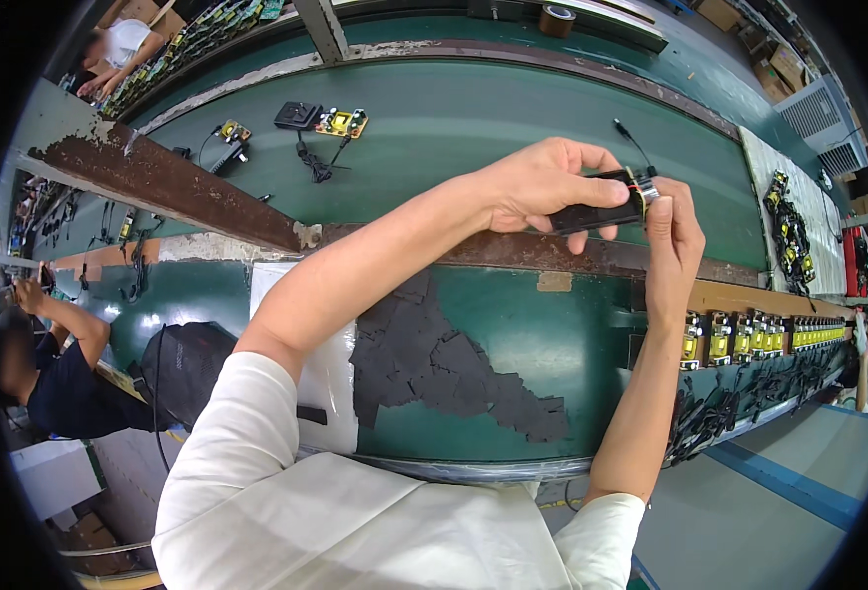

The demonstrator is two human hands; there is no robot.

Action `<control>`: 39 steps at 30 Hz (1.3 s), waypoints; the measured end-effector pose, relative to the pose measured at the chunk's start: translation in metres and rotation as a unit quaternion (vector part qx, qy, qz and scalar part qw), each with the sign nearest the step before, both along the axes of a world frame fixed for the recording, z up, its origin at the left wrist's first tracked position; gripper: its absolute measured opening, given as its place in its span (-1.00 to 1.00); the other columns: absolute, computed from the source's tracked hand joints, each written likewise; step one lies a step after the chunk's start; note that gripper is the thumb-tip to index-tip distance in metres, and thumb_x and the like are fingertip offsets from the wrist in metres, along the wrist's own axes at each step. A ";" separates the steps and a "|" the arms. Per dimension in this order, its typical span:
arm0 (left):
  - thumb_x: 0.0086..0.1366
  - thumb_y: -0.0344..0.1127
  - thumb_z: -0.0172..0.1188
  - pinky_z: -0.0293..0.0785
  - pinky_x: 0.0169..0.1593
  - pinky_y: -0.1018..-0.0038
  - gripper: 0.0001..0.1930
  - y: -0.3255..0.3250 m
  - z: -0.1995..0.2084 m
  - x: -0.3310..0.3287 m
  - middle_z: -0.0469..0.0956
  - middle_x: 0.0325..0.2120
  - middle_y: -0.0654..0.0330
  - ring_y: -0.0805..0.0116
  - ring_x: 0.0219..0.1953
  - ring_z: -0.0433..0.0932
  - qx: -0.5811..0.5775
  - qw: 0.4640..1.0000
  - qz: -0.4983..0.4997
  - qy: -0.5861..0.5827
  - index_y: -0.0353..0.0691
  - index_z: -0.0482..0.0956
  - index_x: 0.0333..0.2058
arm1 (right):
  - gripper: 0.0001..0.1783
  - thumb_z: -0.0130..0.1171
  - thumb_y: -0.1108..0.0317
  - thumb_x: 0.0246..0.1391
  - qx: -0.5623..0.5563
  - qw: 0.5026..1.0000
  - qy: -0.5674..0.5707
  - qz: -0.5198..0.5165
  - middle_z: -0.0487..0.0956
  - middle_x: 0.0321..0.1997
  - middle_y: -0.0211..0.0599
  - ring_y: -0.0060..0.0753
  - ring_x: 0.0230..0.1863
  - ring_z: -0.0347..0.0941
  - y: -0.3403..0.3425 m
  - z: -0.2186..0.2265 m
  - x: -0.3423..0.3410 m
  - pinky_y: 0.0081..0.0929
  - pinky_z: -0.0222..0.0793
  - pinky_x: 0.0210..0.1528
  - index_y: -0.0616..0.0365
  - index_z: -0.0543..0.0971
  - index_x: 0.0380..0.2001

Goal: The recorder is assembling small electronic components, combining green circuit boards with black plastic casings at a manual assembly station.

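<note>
Above the far rail of my bench, my left hand [547, 187] is closed round a black power-adapter case [586, 214], its thumb lying along the top. A circuit board [642, 185] with a silver cylindrical part shows at the right end of the case. My right hand [675, 231] pinches that end between thumb and fingers. How far the board sits inside the case is hidden by my fingers. A thin black cable [635, 144] with a plug runs up from the board onto the green belt. Below my hands, many thin dark grey sheets [434, 344] lie spread over the green bench.
On the conveyor belt [434, 108] lie a black case and a yellow board [343, 122] with a cable. Boards with yellow parts [748, 334] stand in a row at right, cables hanging. A rusty metal post [178, 182] rises at left. A co-worker [60, 364] sits at left.
</note>
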State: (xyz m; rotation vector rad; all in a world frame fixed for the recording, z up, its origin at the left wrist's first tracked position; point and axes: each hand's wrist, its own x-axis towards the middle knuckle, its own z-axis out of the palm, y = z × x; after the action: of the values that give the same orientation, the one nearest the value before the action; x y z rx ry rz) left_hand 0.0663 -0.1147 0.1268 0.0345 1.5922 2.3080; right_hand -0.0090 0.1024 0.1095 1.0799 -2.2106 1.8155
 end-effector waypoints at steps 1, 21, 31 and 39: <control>0.47 -0.17 0.33 0.30 -0.66 0.59 -0.66 -0.001 -0.006 -0.002 0.75 -0.35 0.14 0.39 -0.49 0.73 0.000 1.000 0.000 0.000 -0.18 0.53 0.08 | -0.58 0.12 0.10 0.53 0.050 0.997 0.049 -0.022 0.58 -0.18 -0.37 -0.51 -0.17 0.44 0.000 0.000 0.000 -0.49 0.38 -0.03 0.32 0.67 -0.02; 0.52 -0.41 0.21 0.61 -0.30 0.53 -0.72 0.025 -0.027 -0.008 0.71 -0.22 0.16 0.48 -0.31 0.69 -0.240 0.899 0.204 0.305 -0.30 0.47 0.12 | -0.67 0.32 0.19 0.40 0.088 0.980 0.093 -0.154 0.47 -0.41 -0.43 -0.61 -0.39 0.33 -0.020 0.008 0.028 -0.45 0.26 -0.39 0.34 0.70 -0.15; 0.48 -0.31 0.31 0.57 -0.21 0.54 -0.64 0.026 -0.034 -0.010 0.73 -0.18 0.10 0.55 -0.23 0.63 -0.065 0.948 0.257 0.177 -0.35 0.47 0.12 | -0.62 0.29 0.22 0.41 0.079 0.977 0.151 -0.130 0.58 -0.31 -0.41 -0.56 -0.42 0.46 -0.036 -0.010 0.033 -0.50 0.36 -0.43 0.23 0.61 0.14; 0.50 -0.31 0.29 0.54 -0.17 0.53 -0.62 0.028 -0.037 -0.012 0.73 -0.19 0.15 0.56 -0.23 0.61 -0.037 0.960 0.201 0.193 -0.31 0.47 0.18 | -0.56 0.19 0.31 0.45 -0.059 0.951 -0.304 0.017 0.63 -0.21 -0.47 -0.68 -0.38 0.50 -0.032 -0.004 0.036 -0.70 0.31 -0.49 0.13 0.52 0.32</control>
State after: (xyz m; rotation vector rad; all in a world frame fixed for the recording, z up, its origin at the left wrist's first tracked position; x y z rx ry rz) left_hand 0.0541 -0.0864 0.0895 0.1670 2.0356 2.6677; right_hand 0.0269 0.0707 0.1051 0.5823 -2.3273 2.5236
